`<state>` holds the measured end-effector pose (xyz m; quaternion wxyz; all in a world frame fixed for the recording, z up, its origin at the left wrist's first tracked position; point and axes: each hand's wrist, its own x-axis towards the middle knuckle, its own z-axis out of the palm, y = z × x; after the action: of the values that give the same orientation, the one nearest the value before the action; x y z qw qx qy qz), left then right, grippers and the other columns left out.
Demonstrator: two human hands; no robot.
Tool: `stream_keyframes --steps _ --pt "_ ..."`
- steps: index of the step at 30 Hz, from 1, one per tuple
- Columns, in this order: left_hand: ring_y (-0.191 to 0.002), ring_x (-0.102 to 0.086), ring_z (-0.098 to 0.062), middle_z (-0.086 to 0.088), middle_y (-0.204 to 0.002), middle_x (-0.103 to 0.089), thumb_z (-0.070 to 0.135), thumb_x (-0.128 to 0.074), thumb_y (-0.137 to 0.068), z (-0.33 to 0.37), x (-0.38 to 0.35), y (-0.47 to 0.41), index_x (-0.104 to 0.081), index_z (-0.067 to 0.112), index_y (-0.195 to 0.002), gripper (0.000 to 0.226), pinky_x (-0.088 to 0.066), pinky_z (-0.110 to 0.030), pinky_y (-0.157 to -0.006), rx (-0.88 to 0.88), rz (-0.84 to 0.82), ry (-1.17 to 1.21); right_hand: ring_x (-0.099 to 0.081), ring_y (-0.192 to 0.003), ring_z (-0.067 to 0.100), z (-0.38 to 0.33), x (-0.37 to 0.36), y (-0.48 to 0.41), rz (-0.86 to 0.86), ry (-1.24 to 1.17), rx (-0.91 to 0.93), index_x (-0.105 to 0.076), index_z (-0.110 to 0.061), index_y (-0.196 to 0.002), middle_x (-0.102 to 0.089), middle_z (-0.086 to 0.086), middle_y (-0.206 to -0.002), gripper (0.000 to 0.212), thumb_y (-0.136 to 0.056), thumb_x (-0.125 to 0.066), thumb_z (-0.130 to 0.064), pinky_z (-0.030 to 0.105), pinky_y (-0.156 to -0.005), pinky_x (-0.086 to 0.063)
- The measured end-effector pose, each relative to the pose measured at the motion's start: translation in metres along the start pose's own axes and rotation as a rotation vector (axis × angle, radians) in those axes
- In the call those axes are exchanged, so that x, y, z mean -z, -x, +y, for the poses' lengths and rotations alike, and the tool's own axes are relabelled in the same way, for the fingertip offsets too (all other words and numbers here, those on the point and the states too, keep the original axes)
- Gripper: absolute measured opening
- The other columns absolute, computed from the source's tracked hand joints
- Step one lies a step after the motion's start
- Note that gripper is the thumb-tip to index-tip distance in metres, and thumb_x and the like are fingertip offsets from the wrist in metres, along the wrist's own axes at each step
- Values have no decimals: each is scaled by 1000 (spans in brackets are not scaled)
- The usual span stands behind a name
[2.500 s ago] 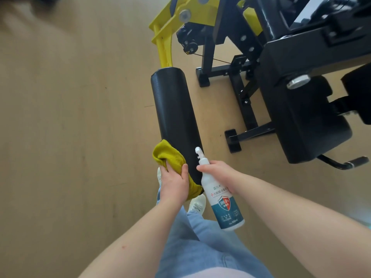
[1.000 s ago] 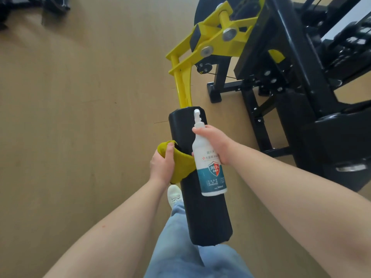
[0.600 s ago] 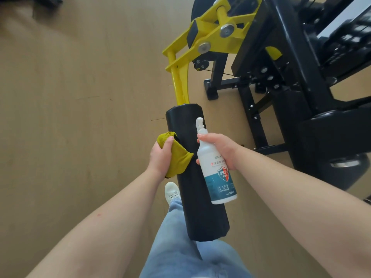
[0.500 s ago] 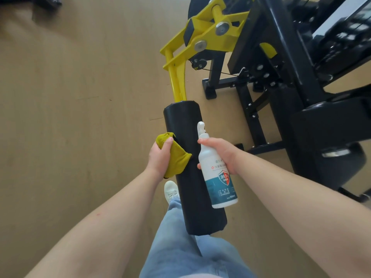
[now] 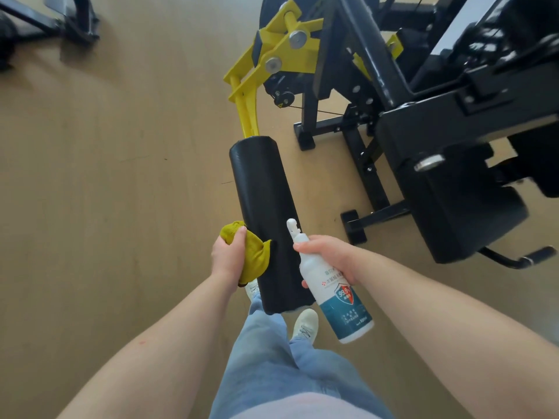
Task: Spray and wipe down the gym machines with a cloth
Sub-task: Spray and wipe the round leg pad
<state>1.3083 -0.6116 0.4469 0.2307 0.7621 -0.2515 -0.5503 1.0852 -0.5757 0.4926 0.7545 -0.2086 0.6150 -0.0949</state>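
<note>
Yellow cloth [image 5: 252, 252] is bunched in the curled fingers of the left hand [image 5: 226, 259] and pressed to the left side of the black roller pad [image 5: 263, 201], closer to its near end than half a second ago. The spray bottle [image 5: 337, 293] is clasped by the right hand [image 5: 328, 255], lowered beside the pad's right edge.

Mustard-yellow cloth [image 5: 252, 252], black foam roller [image 5: 266, 219], bright yellow lever arm [image 5: 272, 62], white bottle [image 5: 335, 294] (teal band, red shield), tan floor [image 5: 106, 176], pale blue jeans [image 5: 281, 364].
</note>
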Motion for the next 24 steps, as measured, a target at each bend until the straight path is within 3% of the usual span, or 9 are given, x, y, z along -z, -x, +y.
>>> stream_keyframes --steps 6,10,14,16,20,22,24 --pt "-106 -61 -31 -7 -113 -66 53 -55 -98 -11 -9 25 -59 24 -110 32 -51 -47 -100 -118 73 -149 -71 -84 35 45 3 19 -66 142 -62 -57 -13 -128 -71 16 -91 49 -93 -72 -44 49 -84 -61" --pt "-106 -61 -31 -7 -111 -66 52 -54 -99 -9 -14 38 -60 23 -109 31 -51 -48 -101 -160 52 -116 -72 -87 36 72 7 29 -102 162 -100 -57 -16 -129 -72 15 -92 51 -91 -73 -46 49 -85 -61" --pt "-106 -66 -30 -6 -112 -70 51 -59 -98 -12 -19 58 -65 29 -107 25 -53 -54 -99 -81 -190 27 -71 -81 32 91 12 35 -22 91 -43 -58 -18 -126 -70 16 -93 41 -95 -71 -41 52 -88 -61" --pt "-108 -67 -32 -8 -116 -69 56 -64 -92 -18 -24 69 -64 32 -111 31 -53 -57 -99 -56 -328 -28 -72 -76 30 98 17 37 19 27 -18 -57 -19 -127 -70 18 -94 39 -97 -70 -40 51 -85 -62" --pt "-99 -66 -17 7 -106 -67 51 -68 -92 -36 -40 87 -62 39 -105 18 -58 -46 -94 -266 -502 -462 -72 -78 31 103 26 39 48 21 3 -57 -20 -128 -71 18 -97 42 -96 -71 -43 47 -78 -63" --pt "-92 -65 -9 15 -101 -65 56 -69 -86 -47 -46 91 -66 39 -107 27 -60 -38 -86 -485 -532 -792 -72 -78 31 103 28 39 60 16 18 -58 -20 -128 -71 17 -96 42 -95 -72 -43 47 -78 -62" --pt "-91 -61 -10 16 -109 -55 63 -66 -83 -58 -50 96 -64 35 -112 40 -58 -35 -83 -717 -533 -1122 -72 -79 31 101 30 38 68 20 23 -59 -20 -126 -72 16 -97 40 -96 -72 -43 49 -82 -61"
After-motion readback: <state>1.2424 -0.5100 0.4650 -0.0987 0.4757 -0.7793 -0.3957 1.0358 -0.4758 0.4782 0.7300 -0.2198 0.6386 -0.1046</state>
